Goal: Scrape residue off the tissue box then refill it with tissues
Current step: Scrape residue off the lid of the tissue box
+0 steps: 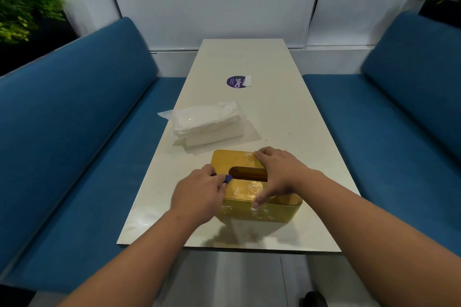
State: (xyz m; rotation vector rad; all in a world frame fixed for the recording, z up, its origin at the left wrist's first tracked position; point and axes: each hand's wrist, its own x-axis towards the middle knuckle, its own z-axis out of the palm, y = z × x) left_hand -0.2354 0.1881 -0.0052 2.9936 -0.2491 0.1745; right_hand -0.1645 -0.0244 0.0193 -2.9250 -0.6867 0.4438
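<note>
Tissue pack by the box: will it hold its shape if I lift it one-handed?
Probably not. The tissue pack looks like a loose stack in thin clear wrap, so it may sag or bend. The wrap looks glossy and open at one end, so it could be slippery and shed sheets.

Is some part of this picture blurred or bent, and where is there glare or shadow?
Head view: the plants in the top corners are smeared, the wide lens bends the blue benches, glare shines on the tissue box lid and the table near edge, and soft hand shadows fall before the box.
</note>
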